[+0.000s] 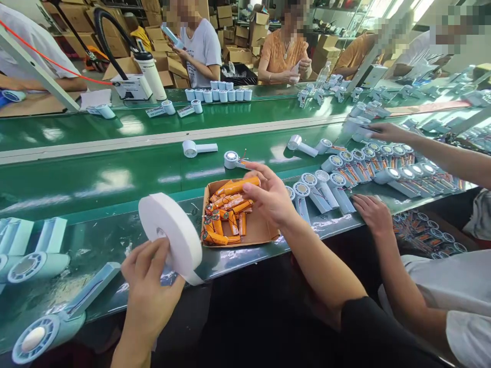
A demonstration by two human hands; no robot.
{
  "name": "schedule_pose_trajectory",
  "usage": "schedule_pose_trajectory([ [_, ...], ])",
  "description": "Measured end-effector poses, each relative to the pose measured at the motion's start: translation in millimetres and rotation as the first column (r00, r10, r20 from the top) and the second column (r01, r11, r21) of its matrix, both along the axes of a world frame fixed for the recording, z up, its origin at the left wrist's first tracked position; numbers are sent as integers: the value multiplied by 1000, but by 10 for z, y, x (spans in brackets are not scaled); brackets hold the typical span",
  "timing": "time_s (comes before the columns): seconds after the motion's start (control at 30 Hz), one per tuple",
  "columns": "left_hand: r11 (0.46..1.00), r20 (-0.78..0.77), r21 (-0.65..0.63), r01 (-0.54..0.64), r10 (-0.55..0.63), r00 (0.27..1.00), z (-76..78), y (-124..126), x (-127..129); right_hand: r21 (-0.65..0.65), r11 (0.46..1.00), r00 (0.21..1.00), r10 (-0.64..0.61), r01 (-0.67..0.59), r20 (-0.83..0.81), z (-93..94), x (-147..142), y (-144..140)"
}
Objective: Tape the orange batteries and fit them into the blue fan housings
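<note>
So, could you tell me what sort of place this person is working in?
Most likely a factory assembly line for small handheld fans. A long green conveyor belt carries rows of pale blue fan housings, a cardboard tray holds orange batteries, and cartons are stacked behind seated workers.

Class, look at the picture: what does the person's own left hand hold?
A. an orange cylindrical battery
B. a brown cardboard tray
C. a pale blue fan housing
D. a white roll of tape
D: the left hand grips the white roll of tape, while the right hand holds an orange cylindrical battery above the brown cardboard tray.
</note>
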State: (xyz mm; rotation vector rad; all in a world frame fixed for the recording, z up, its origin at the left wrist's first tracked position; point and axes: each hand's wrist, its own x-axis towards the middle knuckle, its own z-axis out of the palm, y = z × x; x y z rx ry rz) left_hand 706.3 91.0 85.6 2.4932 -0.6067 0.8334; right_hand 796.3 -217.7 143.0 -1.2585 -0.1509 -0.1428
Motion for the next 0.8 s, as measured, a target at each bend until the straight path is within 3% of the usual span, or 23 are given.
schedule_pose_trajectory([
  [0.1, 993, 123, 115, -9, -5, 992, 73, -114, 22, 250, 966, 993, 87, -66, -77, 50, -311, 0],
  [0.23, 979, 127, 197, 54, -80, 989, 141, -251, 56, 357, 933, 983, 112, -53, -147, 49, -575, 121],
  [0.33, 970, 148, 242, 31, -68, 987, 167, -309, 61, 298, 948, 991, -88, 115, -102, 8, -600, 161],
  [0.43, 958, 174, 288, 4, -57, 983, 180, -362, 43, 148, 925, 934, -357, 350, 18, -50, -531, 179],
  [0.53, 942, 226, 334, -7, -74, 971, 185, -397, 14, 69, 899, 898, -437, 433, 54, -123, -486, 239],
  [0.6, 935, 245, 356, -5, -88, 966, 200, -375, -5, 6, 931, 930, -366, 366, 32, -178, -508, 282],
  [0.7, 905, 215, 426, -11, -90, 972, 287, -252, -11, -99, 983, 987, -156, 152, -34, -227, -572, 237],
  [0.8, 846, 157, 528, 74, -183, 971, 472, -102, 39, -70, 994, 992, 73, -80, -100, -181, -541, 24],
])
